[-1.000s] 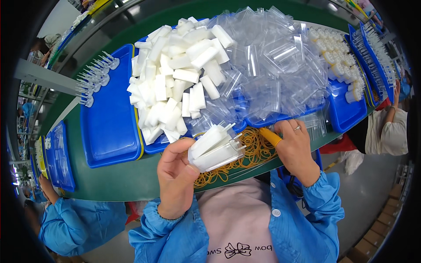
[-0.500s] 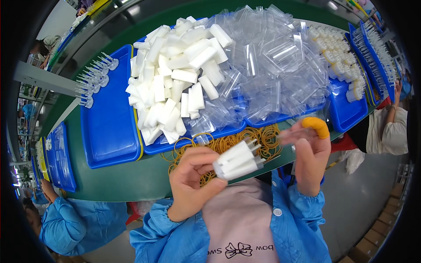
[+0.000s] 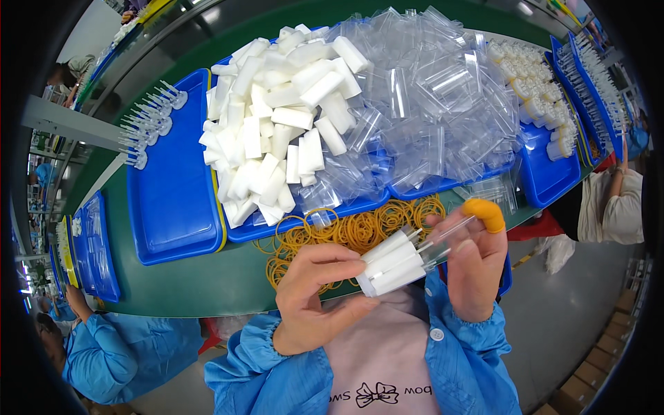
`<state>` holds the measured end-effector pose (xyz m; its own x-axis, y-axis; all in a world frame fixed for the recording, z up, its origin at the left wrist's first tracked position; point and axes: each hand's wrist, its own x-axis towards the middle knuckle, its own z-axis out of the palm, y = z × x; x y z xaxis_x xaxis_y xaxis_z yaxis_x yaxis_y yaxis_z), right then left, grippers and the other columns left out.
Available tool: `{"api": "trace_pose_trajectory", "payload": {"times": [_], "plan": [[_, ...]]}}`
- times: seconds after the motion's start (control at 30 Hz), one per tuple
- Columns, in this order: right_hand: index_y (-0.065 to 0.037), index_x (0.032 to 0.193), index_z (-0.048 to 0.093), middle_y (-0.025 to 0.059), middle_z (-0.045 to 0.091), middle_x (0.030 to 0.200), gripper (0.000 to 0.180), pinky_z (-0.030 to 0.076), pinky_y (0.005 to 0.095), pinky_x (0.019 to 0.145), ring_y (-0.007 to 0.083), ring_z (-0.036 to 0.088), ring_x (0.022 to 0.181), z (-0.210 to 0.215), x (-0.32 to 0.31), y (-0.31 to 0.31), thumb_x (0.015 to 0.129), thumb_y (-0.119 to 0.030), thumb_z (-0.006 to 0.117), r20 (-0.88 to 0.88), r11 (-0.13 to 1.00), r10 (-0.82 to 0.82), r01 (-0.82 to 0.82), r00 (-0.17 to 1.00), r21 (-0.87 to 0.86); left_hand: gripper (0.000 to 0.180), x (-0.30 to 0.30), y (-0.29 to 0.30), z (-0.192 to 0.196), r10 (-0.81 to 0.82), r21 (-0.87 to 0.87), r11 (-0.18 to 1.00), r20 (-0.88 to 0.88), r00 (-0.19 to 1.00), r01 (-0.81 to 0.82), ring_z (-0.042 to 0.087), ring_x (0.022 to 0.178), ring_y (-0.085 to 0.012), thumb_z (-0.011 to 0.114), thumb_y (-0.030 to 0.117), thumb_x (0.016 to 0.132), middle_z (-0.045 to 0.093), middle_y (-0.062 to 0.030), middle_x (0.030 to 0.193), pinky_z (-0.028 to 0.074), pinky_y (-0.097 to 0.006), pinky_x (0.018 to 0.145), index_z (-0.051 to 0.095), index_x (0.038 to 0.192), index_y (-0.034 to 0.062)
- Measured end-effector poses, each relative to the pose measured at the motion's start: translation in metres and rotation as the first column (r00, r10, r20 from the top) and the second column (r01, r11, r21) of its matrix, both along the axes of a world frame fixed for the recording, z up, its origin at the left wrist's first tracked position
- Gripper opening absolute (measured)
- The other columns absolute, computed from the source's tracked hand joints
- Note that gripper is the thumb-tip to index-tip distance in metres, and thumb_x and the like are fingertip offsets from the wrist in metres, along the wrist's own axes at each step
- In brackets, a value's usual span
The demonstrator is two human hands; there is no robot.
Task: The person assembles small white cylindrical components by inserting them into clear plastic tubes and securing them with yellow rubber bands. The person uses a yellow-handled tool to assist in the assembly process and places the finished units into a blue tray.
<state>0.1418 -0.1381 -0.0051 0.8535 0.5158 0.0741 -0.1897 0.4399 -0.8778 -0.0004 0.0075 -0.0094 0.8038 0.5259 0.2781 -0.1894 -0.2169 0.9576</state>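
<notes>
My left hand (image 3: 312, 294) grips, between thumb and fingers, the pale base of a bundle of white foam blocks (image 3: 395, 264) set among thin rods. The bundle points up and to the right. In my right hand (image 3: 476, 270) is a clear plastic sleeve (image 3: 451, 236), pinched by its far side and close to the rod tips. Whether the sleeve touches the rods is hard to tell. A yellow finger cot (image 3: 485, 214) covers one finger of that hand. Just beyond both hands lies a heap of tan rubber bands (image 3: 366, 228).
White foam blocks (image 3: 277, 117) and clear plastic sleeves (image 3: 443, 104) are heaped over blue trays. A left blue tray (image 3: 176, 207) carries several pronged white pieces (image 3: 153, 117); a right blue tray (image 3: 550, 181) holds whitish parts (image 3: 536, 90). Co-workers in blue sleeves (image 3: 131, 356) sit at the left.
My right hand has come left and down, bringing the clear sleeve to the bundle's rod ends. My left hand has shifted slightly right and down. Sleeves behind my right hand are now uncovered.
</notes>
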Motion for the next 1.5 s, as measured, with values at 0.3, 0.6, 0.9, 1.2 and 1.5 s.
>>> {"api": "trace_pose_trajectory", "payload": {"times": [0.3,0.6,0.9,1.2,1.5], "plan": [[0.000,0.116,0.048,0.0161,0.063,0.098,0.045,0.039,0.0442,0.101,0.0234,0.064,0.088,0.001,-0.004,0.001,0.076,-0.003,0.069,0.124,0.998,-0.039,0.044,0.992,-0.044,0.051,0.006,0.001,0.019,-0.106,0.187,0.973,-0.156,0.982,0.135,0.055,0.091,-0.0215,0.076,0.003,0.067,0.050,-0.0127,0.105,0.047,-0.031,0.077,0.061,0.116,-0.0011],[-0.001,0.109,0.056,0.0129,0.065,0.095,0.040,0.034,0.0435,0.101,0.0225,0.058,0.098,0.006,0.008,-0.011,0.073,-0.007,0.072,0.283,0.986,0.112,-0.072,0.953,-0.149,0.048,0.005,0.007,0.008,-0.260,0.375,0.888,-0.074,0.963,0.268,0.053,0.091,-0.0227,0.074,0.001,0.068,0.042,-0.0124,0.108,0.047,-0.032,0.078,0.062,0.114,-0.0009],[-0.001,0.113,0.056,0.0133,0.065,0.100,0.045,0.032,0.0432,0.101,0.0265,0.048,0.114,0.009,0.015,-0.015,0.071,-0.006,0.071,0.386,0.952,0.301,-0.252,0.872,-0.174,0.085,0.012,-0.004,0.014,-0.524,-0.724,0.539,0.112,0.845,0.430,0.049,0.115,-0.0224,0.070,0.017,0.082,0.042,-0.0149,0.132,0.042,-0.033,0.095,0.016,0.146,0.0046],[0.001,0.133,0.042,0.0227,0.037,0.138,0.084,0.034,0.0445,0.102,0.0392,0.038,0.128,0.035,0.003,-0.005,0.065,-0.028,0.083,0.552,0.829,0.523,-0.237,0.650,-0.506,0.070,0.019,0.005,0.014,-0.664,-0.909,0.167,0.183,0.725,0.383,0.052,0.115,-0.0182,0.063,0.033,0.088,0.052,-0.0093,0.127,0.041,-0.033,0.098,0.030,0.141,0.0020],[-0.002,0.127,0.048,0.0197,0.041,0.134,0.075,0.035,0.0473,0.101,0.0389,0.041,0.125,0.030,-0.008,0.002,0.062,-0.018,0.083,0.626,0.870,0.445,-0.143,0.640,-0.473,0.065,0.017,0.004,0.018,-0.662,-0.944,0.129,0.147,0.735,0.304,0.051,0.119,-0.0226,0.066,0.033,0.086,0.050,-0.0120,0.129,0.040,-0.035,0.101,0.037,0.135,0.0023]]}}
